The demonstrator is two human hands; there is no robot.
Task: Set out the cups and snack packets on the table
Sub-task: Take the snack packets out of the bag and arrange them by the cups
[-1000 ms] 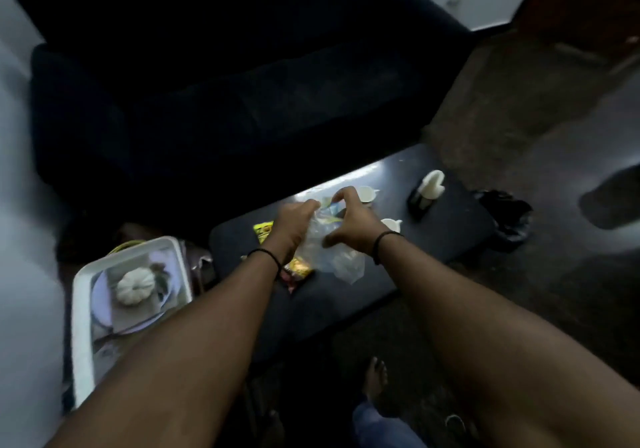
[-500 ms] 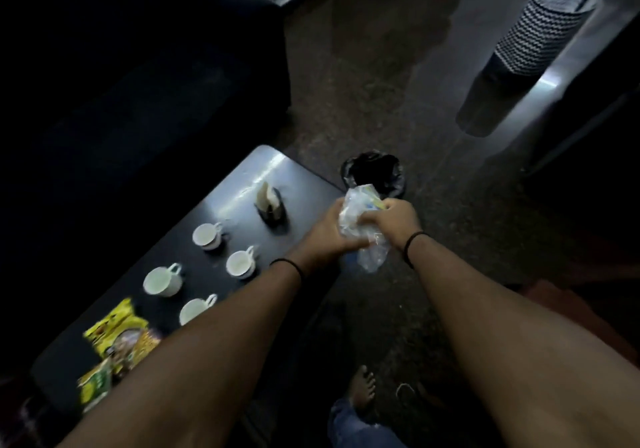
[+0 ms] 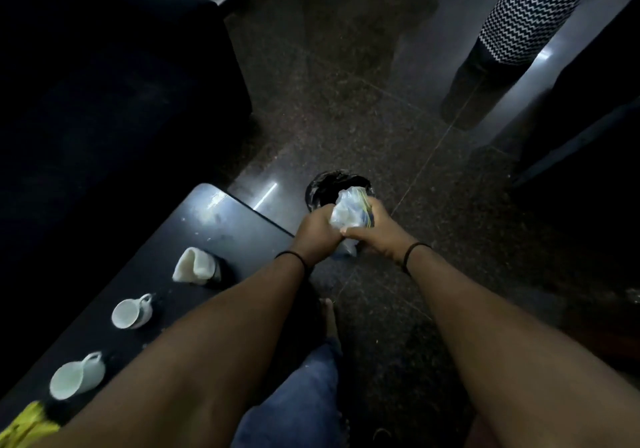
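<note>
Both of my hands grip a crumpled clear plastic bag [image 3: 349,210] beyond the table's right end, just above a small black-lined bin [image 3: 323,188] on the floor. My left hand [image 3: 317,229] clutches the bag's lower left side. My right hand [image 3: 375,227] wraps it from the right. On the dark table [image 3: 225,226] two white cups show, one [image 3: 133,312] in the middle and one [image 3: 76,376] nearer me. A yellow snack packet [image 3: 26,425] peeks in at the bottom left corner. My forearms hide the table's near side.
A white napkin holder [image 3: 195,267] stands on the table's right part. A dark sofa [image 3: 104,84] runs behind the table. A tall zigzag-patterned basket [image 3: 530,14] stands on the floor at the far right. My foot and jeans leg [image 3: 298,395] are below.
The crumpled bag has travelled with both hands from over the table to above the bin. The view has swung right, so the snack packets and some cups have slid out of frame.
</note>
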